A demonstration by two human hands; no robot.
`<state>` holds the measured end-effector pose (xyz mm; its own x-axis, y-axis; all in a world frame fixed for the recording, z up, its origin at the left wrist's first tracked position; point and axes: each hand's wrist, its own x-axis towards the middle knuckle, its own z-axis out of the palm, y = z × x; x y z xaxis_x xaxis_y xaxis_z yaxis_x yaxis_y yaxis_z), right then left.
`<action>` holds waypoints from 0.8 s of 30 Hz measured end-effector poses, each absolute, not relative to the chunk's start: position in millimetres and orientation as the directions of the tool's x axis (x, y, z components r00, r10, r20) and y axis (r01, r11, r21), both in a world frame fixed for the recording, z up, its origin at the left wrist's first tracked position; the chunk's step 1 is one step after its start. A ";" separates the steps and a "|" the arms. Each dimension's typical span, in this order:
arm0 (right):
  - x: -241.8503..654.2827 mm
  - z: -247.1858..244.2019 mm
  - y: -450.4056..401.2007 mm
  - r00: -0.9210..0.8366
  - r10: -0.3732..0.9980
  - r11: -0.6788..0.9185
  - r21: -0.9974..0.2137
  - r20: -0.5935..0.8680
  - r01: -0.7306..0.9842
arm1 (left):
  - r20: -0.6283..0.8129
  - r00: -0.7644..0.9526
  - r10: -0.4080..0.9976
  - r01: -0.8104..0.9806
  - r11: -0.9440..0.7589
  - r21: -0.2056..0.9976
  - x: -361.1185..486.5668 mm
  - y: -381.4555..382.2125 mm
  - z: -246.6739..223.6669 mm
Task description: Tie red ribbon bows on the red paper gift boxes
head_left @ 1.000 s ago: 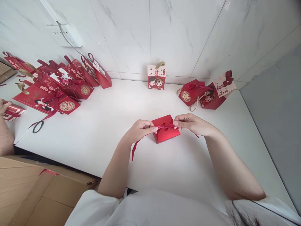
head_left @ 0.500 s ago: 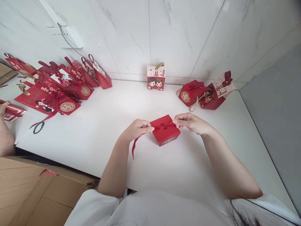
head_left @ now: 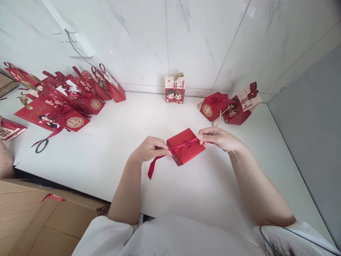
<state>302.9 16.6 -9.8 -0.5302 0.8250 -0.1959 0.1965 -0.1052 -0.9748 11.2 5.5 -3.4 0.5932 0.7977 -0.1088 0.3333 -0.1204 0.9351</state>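
Note:
A red gift box [head_left: 189,155] lies on the white table in front of me, its top flaps closed. Across its top runs a dark red ribbon [head_left: 177,146], crossed in a small knot near the middle. My left hand [head_left: 153,148] pinches the ribbon at the box's left edge, and a loose ribbon tail hangs down below it. On the other side my right hand [head_left: 217,138] grips the ribbon's other end just beyond the box's right edge. Between the two hands the ribbon looks taut.
Many red gift boxes [head_left: 77,121] crowd the left, with a black ring [head_left: 42,146] near them. A small box [head_left: 174,93] stands by the wall; two more [head_left: 213,106] sit back right. At far left are another person's arm [head_left: 5,161] and a cardboard box [head_left: 66,220].
The gift box has tilted and turned, showing more of its top. My left hand has moved slightly left and down along with the ribbon. The other person's hand has mostly left view.

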 end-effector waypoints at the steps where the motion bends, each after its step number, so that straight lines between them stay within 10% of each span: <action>1: 304.0 -11.0 17.3 -0.526 0.829 -0.105 -0.977 -0.190 0.188 | -0.114 0.591 0.799 0.338 -0.117 0.934 10.7 6.7 -4.8; 6: 303.7 -15.4 19.1 -0.528 0.823 -0.142 -0.976 -0.210 0.166 | -0.064 0.618 0.783 0.249 -0.118 0.961 12.1 7.9 -9.8; 15: 298.7 -13.1 18.1 -0.542 0.799 -0.190 -0.965 -0.259 0.182 | 0.398 0.682 0.613 0.183 -0.671 0.719 35.6 -5.8 -1.2; 24: 303.9 -13.9 18.5 -0.653 0.725 -0.131 -0.975 -0.217 0.178 | 0.322 0.662 0.676 -0.058 -0.382 0.922 53.7 -13.6 -11.9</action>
